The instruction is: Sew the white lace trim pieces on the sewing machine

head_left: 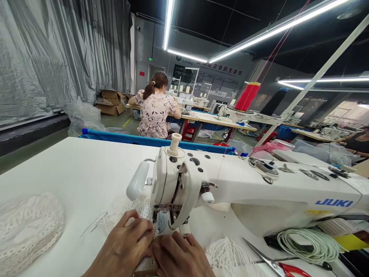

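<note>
A white sewing machine (245,188) stands across the white table. Under its needle area lies white openwork lace fabric (138,206), spreading to the left. My left hand (127,238) rests on the lace just left of the needle area, its fingers bent and closed on the fabric. Right beside it, touching it, my right hand (180,254) has curled fingers in front of the presser foot; what they pinch is hidden beneath them. White fringe (230,256) spreads out to the right of my right hand.
Folded white lace (31,231) lies at the left. Red-handled scissors (272,263) and a coil of pale green cord (308,246) sit at the right. Beyond the blue cloth bar (138,139), a person (155,111) sits at another machine.
</note>
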Tool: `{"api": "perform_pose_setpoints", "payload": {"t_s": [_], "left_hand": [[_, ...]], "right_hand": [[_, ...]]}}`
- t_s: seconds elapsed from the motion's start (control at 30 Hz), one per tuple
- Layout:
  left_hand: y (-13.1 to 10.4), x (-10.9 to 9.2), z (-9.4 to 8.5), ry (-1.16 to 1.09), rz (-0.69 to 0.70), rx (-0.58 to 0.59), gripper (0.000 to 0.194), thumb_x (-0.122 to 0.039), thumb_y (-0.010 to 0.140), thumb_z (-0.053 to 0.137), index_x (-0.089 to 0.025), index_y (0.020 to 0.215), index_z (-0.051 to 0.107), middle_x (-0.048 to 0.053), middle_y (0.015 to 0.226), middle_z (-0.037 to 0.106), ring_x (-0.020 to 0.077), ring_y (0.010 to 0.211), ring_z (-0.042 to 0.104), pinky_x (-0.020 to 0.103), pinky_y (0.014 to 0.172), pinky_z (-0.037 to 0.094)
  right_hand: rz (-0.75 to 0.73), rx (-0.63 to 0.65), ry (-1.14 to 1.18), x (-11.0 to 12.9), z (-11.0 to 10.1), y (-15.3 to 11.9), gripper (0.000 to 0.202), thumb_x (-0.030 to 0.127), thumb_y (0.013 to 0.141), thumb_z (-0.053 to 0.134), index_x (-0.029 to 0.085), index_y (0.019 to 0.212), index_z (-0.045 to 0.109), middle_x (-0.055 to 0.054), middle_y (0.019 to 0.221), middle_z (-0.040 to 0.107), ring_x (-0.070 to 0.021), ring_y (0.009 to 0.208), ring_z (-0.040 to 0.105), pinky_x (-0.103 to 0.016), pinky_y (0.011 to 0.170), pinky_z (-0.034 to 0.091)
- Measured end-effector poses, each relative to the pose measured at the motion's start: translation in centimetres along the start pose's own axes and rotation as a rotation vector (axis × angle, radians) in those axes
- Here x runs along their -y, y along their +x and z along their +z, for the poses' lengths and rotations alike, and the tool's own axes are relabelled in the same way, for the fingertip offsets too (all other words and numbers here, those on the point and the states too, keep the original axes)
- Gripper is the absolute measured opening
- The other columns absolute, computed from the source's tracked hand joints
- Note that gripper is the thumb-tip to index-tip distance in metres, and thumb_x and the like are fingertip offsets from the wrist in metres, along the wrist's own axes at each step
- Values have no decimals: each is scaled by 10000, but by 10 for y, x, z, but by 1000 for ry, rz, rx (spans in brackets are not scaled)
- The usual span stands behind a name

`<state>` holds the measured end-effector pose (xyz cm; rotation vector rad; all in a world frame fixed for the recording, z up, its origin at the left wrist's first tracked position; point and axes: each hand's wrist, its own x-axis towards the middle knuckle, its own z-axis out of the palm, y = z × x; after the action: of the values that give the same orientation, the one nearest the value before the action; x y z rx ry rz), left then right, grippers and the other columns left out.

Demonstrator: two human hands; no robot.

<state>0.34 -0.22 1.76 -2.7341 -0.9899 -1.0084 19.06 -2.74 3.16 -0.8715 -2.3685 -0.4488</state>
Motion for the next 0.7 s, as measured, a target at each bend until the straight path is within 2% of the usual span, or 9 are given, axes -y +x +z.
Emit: {"api": "perform_pose_setpoints", "payload": {"t_s": [0.13, 0.27, 0.37, 0.43, 0.5, 0.53, 0.63, 0.7], "left_hand": [[-8, 6, 9, -32, 7, 25, 200, -92, 834, 431, -215, 914, 568, -25, 814, 592, 130, 679, 558, 351, 838, 335], [-6, 2, 11, -10, -6, -63, 253, -63, 875, 368, -196, 894, 582, -9, 810, 604, 136, 725, 566, 361, 894, 323], [4, -4, 2, 62, 47, -129, 268, -47, 875, 352, -191, 849, 577, -16, 765, 627, 135, 719, 568, 344, 894, 324], [10, -7, -4, 84, 95, -153, 289, -62, 891, 324, -199, 833, 572, -21, 748, 640, 130, 694, 570, 330, 868, 332], [12, -9, -7, 84, 123, -149, 343, -68, 915, 266, -202, 833, 571, -10, 768, 655, 129, 699, 578, 332, 858, 331], [11, -8, -7, 78, 129, -152, 375, -59, 919, 234, -201, 836, 571, -2, 783, 661, 130, 707, 581, 338, 858, 328], [2, -3, 1, 31, 92, -134, 400, -33, 905, 216, -204, 867, 575, 11, 833, 668, 139, 755, 595, 369, 891, 313], [-3, 3, 7, 0, 68, -139, 371, -40, 897, 251, -218, 866, 576, -1, 845, 670, 140, 771, 608, 381, 921, 301]], "right_hand": [[10, 16, -12, 0, 0, 0, 114, 97, 820, 497, 192, 805, 559, 30, 690, 589, -127, 570, 507, -300, 514, 281], [15, -17, -44, 1, 3, -1, 146, 77, 833, 503, 196, 760, 549, 32, 652, 572, -120, 543, 510, -294, 528, 304], [-1, 19, -4, 0, -2, 1, 95, 135, 865, 508, 192, 837, 579, 19, 688, 598, -132, 567, 530, -291, 521, 323], [2, 168, 134, -5, -17, 6, 83, 194, 900, 509, 193, 936, 584, 9, 772, 630, -131, 649, 570, -275, 580, 385], [49, 349, 314, -15, -42, 13, 123, 233, 933, 493, 206, 1024, 571, 6, 869, 642, -116, 770, 595, -235, 707, 433], [84, 401, 381, -21, -57, 17, 151, 231, 947, 476, 212, 1069, 562, 4, 903, 640, -107, 826, 596, -209, 759, 436], [179, 439, 438, -38, -101, 21, 205, 204, 973, 412, 194, 1117, 558, -24, 972, 625, -109, 937, 580, -183, 824, 429], [263, 455, 391, -44, -122, 15, 203, 198, 980, 387, 181, 1047, 577, -32, 936, 620, -122, 891, 586, -201, 799, 438]]}}
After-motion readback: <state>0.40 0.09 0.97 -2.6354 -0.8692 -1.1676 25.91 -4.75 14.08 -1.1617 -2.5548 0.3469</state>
